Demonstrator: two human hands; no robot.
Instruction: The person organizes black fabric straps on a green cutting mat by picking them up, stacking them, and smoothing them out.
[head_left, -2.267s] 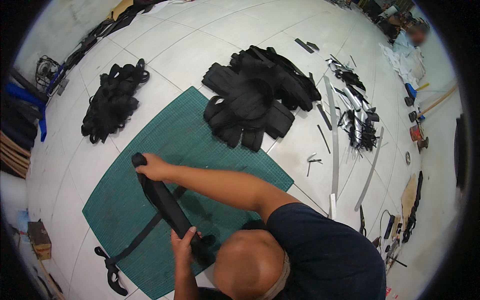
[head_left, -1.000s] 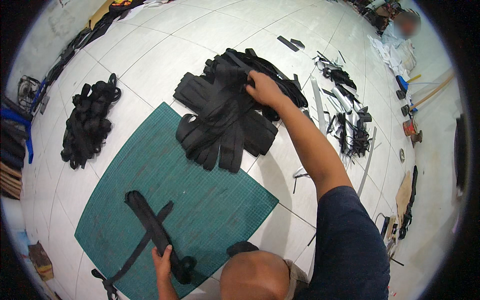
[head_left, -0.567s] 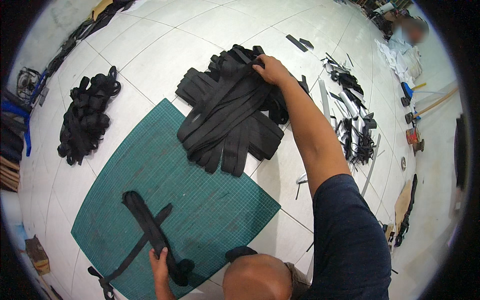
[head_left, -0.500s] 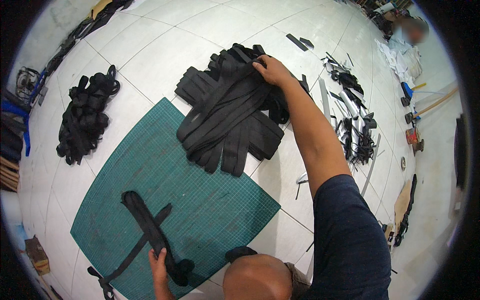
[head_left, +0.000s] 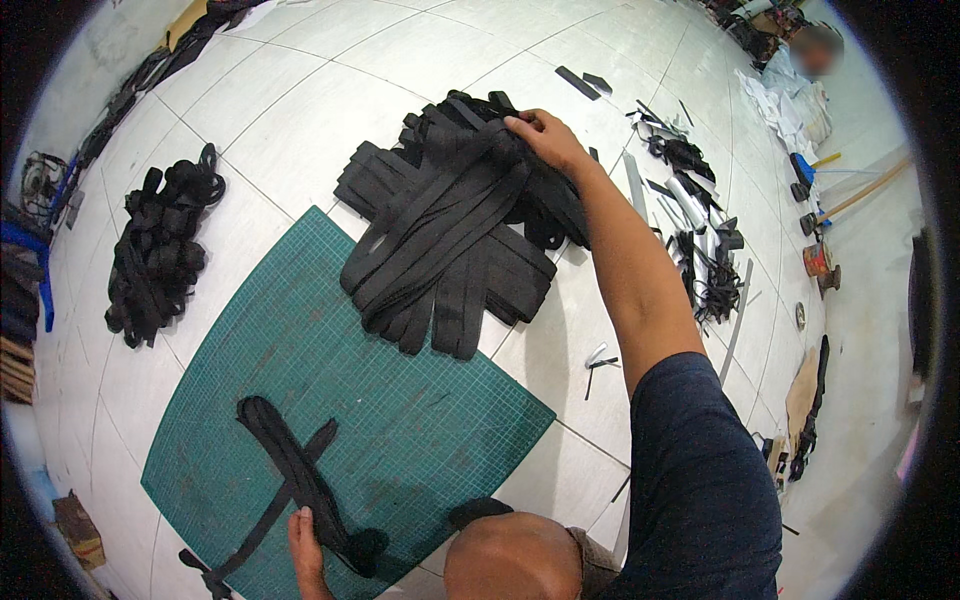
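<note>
Plainly, a thin black strap (head_left: 261, 526) crosses the left edge of the green mat (head_left: 300, 340); over it slants a long, folded black bundle (head_left: 275, 440). Our left hand (head_left: 306, 550) lies against that, grip unclear. Flat, dull black bands (head_left: 440, 240), looped and heaped, overlap the far edge; our right hand (head_left: 550, 142) pinches them.

Bright, even light fills the floor (head_left: 290, 105). A soft shadow (head_left: 545, 365) lies below the right grip (head_left: 550, 142), beside the arm (head_left: 640, 275). Straps (head_left: 440, 225) next to that grip look sharp; a person's head (head_left: 816, 48) well to its right is blurred. Floor lines bow, and black closes the corners.
</note>
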